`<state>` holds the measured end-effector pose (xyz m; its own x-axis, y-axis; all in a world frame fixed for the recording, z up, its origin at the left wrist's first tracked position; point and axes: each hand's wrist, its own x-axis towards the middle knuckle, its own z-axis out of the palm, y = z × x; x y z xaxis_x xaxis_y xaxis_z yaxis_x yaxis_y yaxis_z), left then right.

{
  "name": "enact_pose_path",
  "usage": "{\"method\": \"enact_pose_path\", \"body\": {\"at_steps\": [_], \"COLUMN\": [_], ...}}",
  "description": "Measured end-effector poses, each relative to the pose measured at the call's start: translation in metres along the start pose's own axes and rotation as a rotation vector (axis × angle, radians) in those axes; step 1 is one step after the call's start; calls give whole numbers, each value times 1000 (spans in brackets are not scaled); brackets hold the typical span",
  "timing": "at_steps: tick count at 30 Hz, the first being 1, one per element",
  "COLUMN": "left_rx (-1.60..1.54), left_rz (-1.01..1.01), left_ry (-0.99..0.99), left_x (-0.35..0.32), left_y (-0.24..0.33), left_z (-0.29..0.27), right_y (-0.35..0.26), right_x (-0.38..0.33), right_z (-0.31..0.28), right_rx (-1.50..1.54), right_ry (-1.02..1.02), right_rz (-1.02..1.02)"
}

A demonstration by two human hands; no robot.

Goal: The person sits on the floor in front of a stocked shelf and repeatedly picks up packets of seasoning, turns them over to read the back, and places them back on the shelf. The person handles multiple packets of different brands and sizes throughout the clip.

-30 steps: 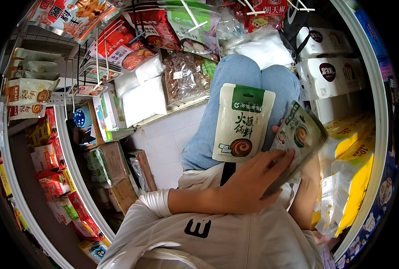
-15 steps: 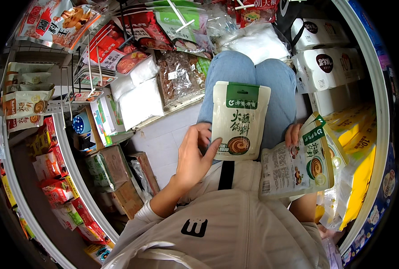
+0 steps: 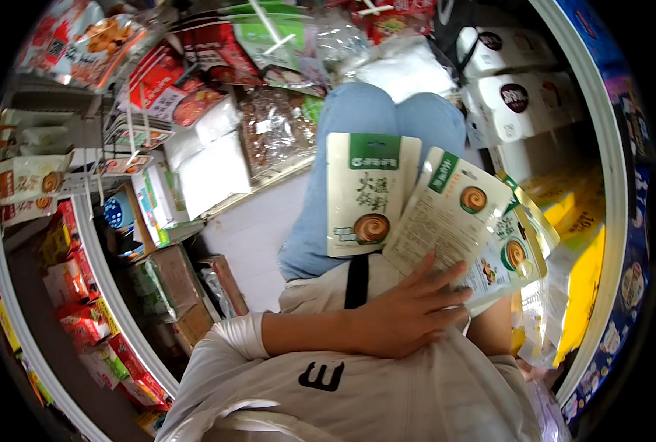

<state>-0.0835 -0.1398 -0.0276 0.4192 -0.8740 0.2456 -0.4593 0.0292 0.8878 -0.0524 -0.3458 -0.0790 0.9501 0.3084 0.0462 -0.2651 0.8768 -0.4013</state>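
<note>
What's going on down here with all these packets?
Someone in blue jeans is handling green-and-cream pouches. One pouch lies on their lap. Just to its right, several overlapping pouches are spread like a fan, with the left hand at their lower edge. The right hand is hidden from view. Packaged goods crowd in on both sides.

We see a flat, cream pouch [image 3: 370, 193] lying face up on the jeans [image 3: 309, 199], its green band toward the knees and a brown swirl near its lower edge. Over the right side of the jeans, we find a second pouch [image 3: 446, 214] tilted, its printed back showing, top leaning right. Just right of the jeans, we see a third pouch [image 3: 517, 254] partly behind the second, with its own swirl showing.
</note>
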Motion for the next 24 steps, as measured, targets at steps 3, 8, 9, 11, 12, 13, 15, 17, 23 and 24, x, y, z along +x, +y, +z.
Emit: {"method": "enact_pose_path", "body": {"at_steps": [3,8,9,11,12,13,15,17,23,24], "left_rx": [-27,-81,-98,-133,-143,-156,-177,-184,-214,-209], "left_rz": [63,130,131,136,130,131,128,114,133,131], "left_ry": [-60,-68,-57,-41,-57,-74,-109,-149,-209,-214], "left_x": [0,-2,-3,-5,-5,-4,-4,-7,-9,-9], "left_y": [-3,-8,-9,-11,-11,-10,-9,-9,-10,-10], "left_z": [3,5,8,12,11,10,9,10,8,8], "right_y": [5,13,14,13,13,12,11,9,0,0], "right_x": [9,17,18,19,20,19,18,16,5,5], "right_z": [-2,-3,-4,-4,-3,-3,-1,-1,3,4], "right_rx": [-12,-8,-8,-9,-5,-7,-15,-12,-14,-12], "right_ry": [-1,-7,-8,-11,-18,-21,-28,-34,-55,-59], "right_rz": [12,17,21,21,23,24,28,31,35,32]}}
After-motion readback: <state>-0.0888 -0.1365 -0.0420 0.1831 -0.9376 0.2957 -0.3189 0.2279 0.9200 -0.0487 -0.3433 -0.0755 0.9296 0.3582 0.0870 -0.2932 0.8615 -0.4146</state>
